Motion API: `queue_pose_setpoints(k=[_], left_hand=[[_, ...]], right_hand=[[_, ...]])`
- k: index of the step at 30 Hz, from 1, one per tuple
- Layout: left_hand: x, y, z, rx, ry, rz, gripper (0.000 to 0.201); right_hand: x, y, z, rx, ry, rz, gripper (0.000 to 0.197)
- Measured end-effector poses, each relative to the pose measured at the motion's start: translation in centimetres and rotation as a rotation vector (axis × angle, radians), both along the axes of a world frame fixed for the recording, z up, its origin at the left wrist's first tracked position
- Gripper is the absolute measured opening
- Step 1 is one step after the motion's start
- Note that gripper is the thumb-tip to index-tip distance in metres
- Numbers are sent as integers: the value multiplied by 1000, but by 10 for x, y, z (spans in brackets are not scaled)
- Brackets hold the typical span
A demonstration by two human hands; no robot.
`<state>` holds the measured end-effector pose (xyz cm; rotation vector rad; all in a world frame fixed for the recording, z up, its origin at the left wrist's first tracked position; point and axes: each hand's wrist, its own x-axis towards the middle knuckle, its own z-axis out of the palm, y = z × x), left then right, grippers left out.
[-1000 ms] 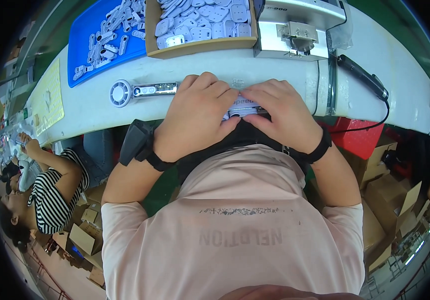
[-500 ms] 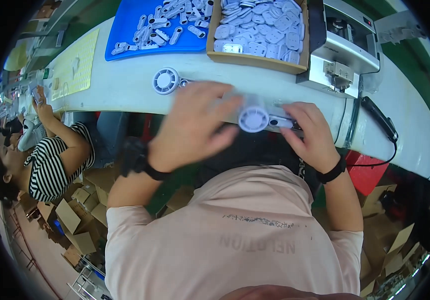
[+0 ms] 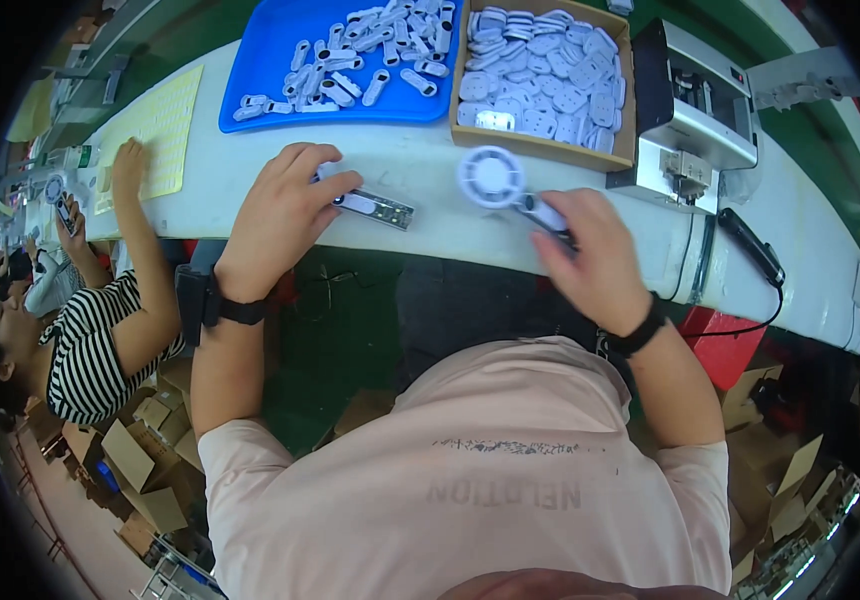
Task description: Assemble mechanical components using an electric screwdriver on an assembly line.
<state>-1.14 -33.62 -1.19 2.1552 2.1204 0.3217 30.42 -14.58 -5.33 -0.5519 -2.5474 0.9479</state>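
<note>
My left hand (image 3: 285, 212) is closed around the round end of a small white handheld fan, which its fingers mostly hide. That fan's handle (image 3: 378, 208) points right over the worktable, its inner circuit board showing. In my right hand (image 3: 595, 255), the fingers and thumb pinch the handle of a second white fan (image 3: 491, 177). Its round grille head faces up, pointing to the far left, just short of the cardboard box of white parts. The lower end of this handle is partly hidden by my fingers.
A blue tray (image 3: 250, 113) of small white handle parts and a cardboard box (image 3: 550, 143) of flat white covers stand at the back. Right of them is a metal machine (image 3: 695, 120); a black corded tool (image 3: 750, 245) lies nearby. A co-worker in stripes (image 3: 110, 345) works at left.
My left hand has moved left onto the fan lying there. The right hand has moved the other fan away from the table's near edge, farther over the table.
</note>
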Motion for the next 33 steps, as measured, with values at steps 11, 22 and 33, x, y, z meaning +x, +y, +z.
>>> queue_pose_setpoints(k=[11, 22, 33], left_hand=[[-14, -32, -36, 183, -192, 296, 60], [-21, 50, 54, 365, -205, 47, 57], [-25, 402, -26, 182, 584, -318, 55]], right_hand=[[-153, -51, -30, 116, 30, 68, 39], [-15, 7, 26, -222, -164, -5, 26], [81, 12, 5, -259, -50, -207, 25]])
